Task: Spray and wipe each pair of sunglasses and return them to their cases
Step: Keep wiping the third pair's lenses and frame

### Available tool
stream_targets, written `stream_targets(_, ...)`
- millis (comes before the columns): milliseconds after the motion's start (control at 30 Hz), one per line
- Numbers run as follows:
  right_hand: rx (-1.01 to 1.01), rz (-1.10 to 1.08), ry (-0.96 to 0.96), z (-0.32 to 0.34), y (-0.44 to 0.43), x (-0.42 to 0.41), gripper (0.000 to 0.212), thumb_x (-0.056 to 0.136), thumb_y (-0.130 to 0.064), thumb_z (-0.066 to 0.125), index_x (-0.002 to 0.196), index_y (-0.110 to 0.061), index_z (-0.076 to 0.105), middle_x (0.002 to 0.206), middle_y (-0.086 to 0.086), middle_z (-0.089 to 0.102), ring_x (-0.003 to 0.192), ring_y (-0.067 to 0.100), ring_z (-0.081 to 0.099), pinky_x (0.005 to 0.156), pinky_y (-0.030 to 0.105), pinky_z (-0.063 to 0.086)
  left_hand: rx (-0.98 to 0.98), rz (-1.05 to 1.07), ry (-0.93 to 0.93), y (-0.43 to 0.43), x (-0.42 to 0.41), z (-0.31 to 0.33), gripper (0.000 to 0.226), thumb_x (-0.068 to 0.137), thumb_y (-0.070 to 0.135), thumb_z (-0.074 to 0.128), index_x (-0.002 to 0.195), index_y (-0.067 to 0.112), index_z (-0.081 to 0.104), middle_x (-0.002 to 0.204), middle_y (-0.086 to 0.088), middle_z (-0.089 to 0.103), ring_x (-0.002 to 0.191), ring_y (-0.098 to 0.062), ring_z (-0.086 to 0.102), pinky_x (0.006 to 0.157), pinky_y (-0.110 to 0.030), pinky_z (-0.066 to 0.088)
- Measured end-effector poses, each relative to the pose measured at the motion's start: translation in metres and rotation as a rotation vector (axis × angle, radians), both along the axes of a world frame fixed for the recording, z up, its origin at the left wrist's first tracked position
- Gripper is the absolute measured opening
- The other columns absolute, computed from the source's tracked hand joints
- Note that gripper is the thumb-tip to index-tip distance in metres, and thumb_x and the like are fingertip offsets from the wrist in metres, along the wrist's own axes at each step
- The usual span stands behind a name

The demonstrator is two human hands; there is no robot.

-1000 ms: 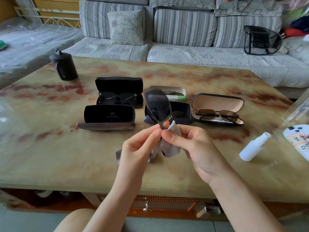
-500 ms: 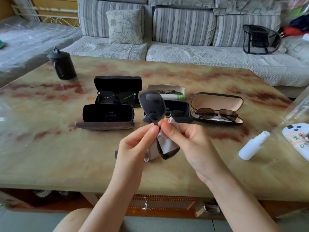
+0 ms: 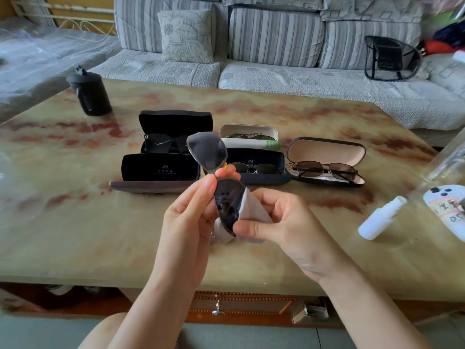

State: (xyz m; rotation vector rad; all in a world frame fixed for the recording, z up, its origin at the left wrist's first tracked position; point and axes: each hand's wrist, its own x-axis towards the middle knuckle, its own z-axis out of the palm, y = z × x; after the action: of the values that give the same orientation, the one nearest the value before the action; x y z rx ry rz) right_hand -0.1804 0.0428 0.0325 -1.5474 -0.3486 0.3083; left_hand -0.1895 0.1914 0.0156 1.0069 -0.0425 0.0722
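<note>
Pinching sunglasses (image 3: 228, 206) at bridge, left grip (image 3: 190, 220); right grip (image 3: 284, 222) pinching cloth (image 3: 253, 210) round lower lens, temples hidden.

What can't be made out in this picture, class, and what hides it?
Head view: cloth, mostly hidden behind the held sunglasses and right hand.
Head view: white labelled object, cut off by the right edge.
Head view: print in front-left black case, too small to read.

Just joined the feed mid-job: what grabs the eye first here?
Dead centre, both hands hold dark sunglasses above the table: the left hand pinches them near the bridge, and the right hand presses a pale cloth against the lower lens. Behind them sit open cases, and a white spray bottle lies at the right.
</note>
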Motion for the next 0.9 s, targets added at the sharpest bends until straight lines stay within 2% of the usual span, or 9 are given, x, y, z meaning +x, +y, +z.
stream_targets(133,-0.04,-0.055,-0.04,-0.005,0.001,0.002,0.031,0.058,-0.015,0.08,0.088,-0.013,0.071,0.08,0.0,0.073,0.074,0.011,0.067,0.067,0.022,0.054,0.025,0.028,-0.01,-0.001,-0.001,0.001,0.03,0.084,0.029,0.054,0.1,0.016,0.076,0.106,-0.009,0.073,0.092,-0.016,0.069,0.075,-0.026,0.058)
stream_targets(267,-0.019,-0.14,-0.069,-0.006,-0.003,0.004,0.015,0.075,-0.026,0.069,0.084,-0.017,0.076,0.081,0.0,0.075,0.078,0.009,0.067,0.074,0.021,0.052,0.076,0.066,-0.032,0.0,-0.001,0.002,0.03,0.084,0.028,0.055,0.1,0.012,0.076,0.108,-0.01,0.073,0.101,-0.021,0.069,0.085,-0.035,0.057)
stream_targets(467,0.032,-0.34,-0.095,0.003,-0.011,0.014,0.035,0.083,-0.058,0.056,0.077,-0.03,0.077,0.085,-0.001,0.073,0.088,0.016,0.061,0.093,0.039,0.042,0.257,0.041,-0.057,0.007,-0.005,-0.001,0.024,0.079,0.028,0.061,0.089,0.015,0.079,0.094,-0.006,0.076,0.094,-0.015,0.07,0.078,-0.025,0.057)
stream_targets(567,0.083,-0.326,-0.12,0.008,-0.013,0.015,0.047,0.079,-0.065,0.059,0.082,-0.021,0.074,0.092,0.029,0.061,0.095,0.04,0.057,0.107,0.058,0.034,0.317,-0.046,-0.102,0.007,-0.006,-0.003,0.025,0.08,0.022,0.061,0.093,0.009,0.078,0.109,0.004,0.073,0.115,-0.004,0.061,0.085,-0.015,0.05)
stream_targets(600,0.107,-0.306,-0.102,0.01,-0.013,0.014,0.05,0.078,-0.065,0.06,0.082,-0.017,0.072,0.09,0.033,0.055,0.093,0.04,0.055,0.107,0.063,0.03,0.342,-0.063,-0.117,0.006,-0.006,-0.003,0.026,0.079,0.022,0.062,0.092,0.007,0.078,0.111,0.007,0.073,0.12,0.001,0.056,0.088,-0.012,0.047)
stream_targets(667,0.175,-0.26,-0.043,0.012,-0.013,0.013,0.051,0.078,-0.062,0.065,0.082,-0.012,0.072,0.09,0.02,0.058,0.092,0.03,0.054,0.109,0.06,0.03,0.381,-0.066,-0.124,0.006,-0.005,-0.005,0.025,0.079,0.023,0.065,0.09,0.006,0.078,0.111,0.006,0.073,0.126,0.005,0.049,0.092,-0.01,0.044)
stream_targets(733,0.178,-0.195,-0.008,0.011,-0.012,0.011,0.041,0.083,-0.052,0.062,0.082,-0.013,0.074,0.09,0.013,0.066,0.094,0.024,0.06,0.109,0.052,0.035,0.388,-0.072,-0.113,0.008,-0.004,-0.007,0.021,0.082,0.022,0.071,0.092,0.004,0.078,0.112,0.001,0.073,0.125,0.0,0.052,0.094,-0.013,0.045)
stream_targets(833,0.081,-0.13,-0.025,0.007,-0.008,0.009,0.031,0.09,-0.04,0.058,0.086,-0.013,0.074,0.095,0.015,0.071,0.101,0.027,0.064,0.107,0.044,0.04,0.406,-0.09,-0.097,0.008,-0.006,-0.008,0.02,0.083,0.024,0.072,0.093,0.008,0.078,0.104,-0.01,0.074,0.107,-0.012,0.063,0.091,-0.026,0.048)
stream_targets(900,0.04,-0.128,-0.046,0.006,-0.006,0.009,0.023,0.09,-0.034,0.061,0.082,-0.015,0.072,0.086,0.007,0.072,0.092,0.018,0.066,0.098,0.032,0.045,0.408,-0.077,-0.092,0.007,-0.007,-0.008,0.021,0.08,0.024,0.067,0.093,0.011,0.078,0.098,-0.007,0.076,0.098,-0.014,0.068,0.085,-0.025,0.052)
